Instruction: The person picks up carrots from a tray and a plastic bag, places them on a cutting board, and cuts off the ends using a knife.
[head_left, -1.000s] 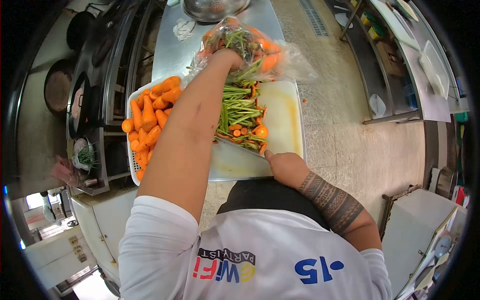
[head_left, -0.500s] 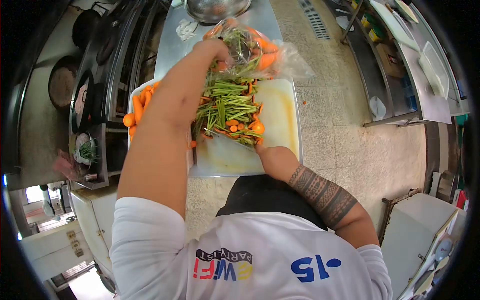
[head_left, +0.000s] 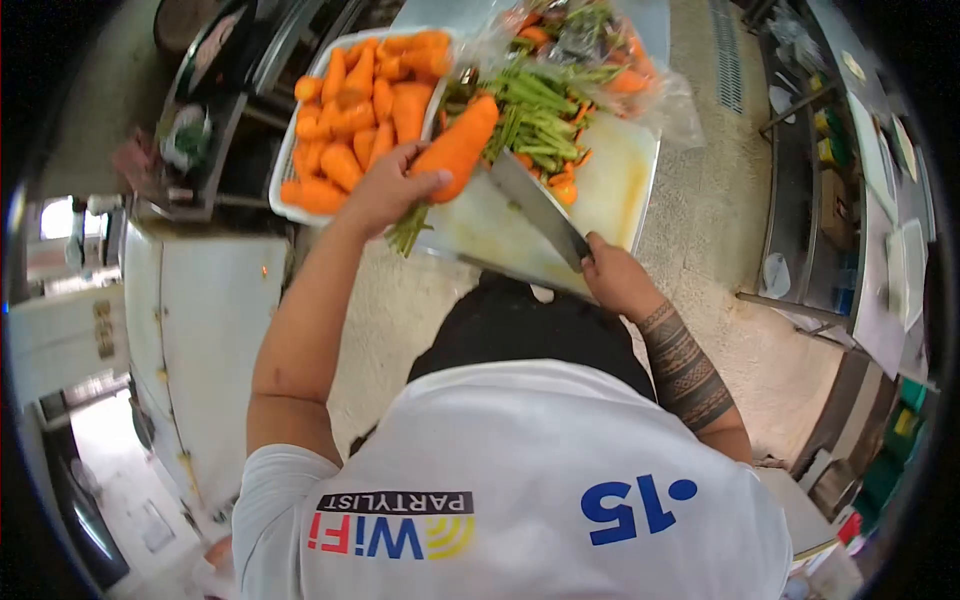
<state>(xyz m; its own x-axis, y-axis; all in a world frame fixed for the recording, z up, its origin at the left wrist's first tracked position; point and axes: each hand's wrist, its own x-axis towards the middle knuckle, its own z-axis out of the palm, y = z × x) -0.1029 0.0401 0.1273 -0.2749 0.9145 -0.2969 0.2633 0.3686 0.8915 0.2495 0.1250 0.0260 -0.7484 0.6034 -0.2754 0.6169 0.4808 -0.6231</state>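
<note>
My left hand [head_left: 393, 187] is closed round a large orange carrot [head_left: 460, 145], with its green stem end pointing down toward me. The carrot is held up over the left edge of the white cutting board [head_left: 608, 185]. My right hand [head_left: 610, 272] grips the handle of a knife [head_left: 540, 205], whose wide blade slants up and left over the board. Just beyond the blade tip lies a heap of cut green stems [head_left: 535, 115], with orange carrot ends [head_left: 563, 190] along its near and right sides.
Left of the board stands a white basket [head_left: 285, 180] full of carrots [head_left: 352, 118]. A clear plastic bag [head_left: 675, 100] with carrots and stems lies at the board's far end, on a metal table [head_left: 640, 25]. Metal shelving [head_left: 780, 240] stands to the right across the floor.
My left hand has left the plastic bag, come back toward me on the left, and now has a carrot in it. The knife has lifted from beside the stems. The view has shifted left.
</note>
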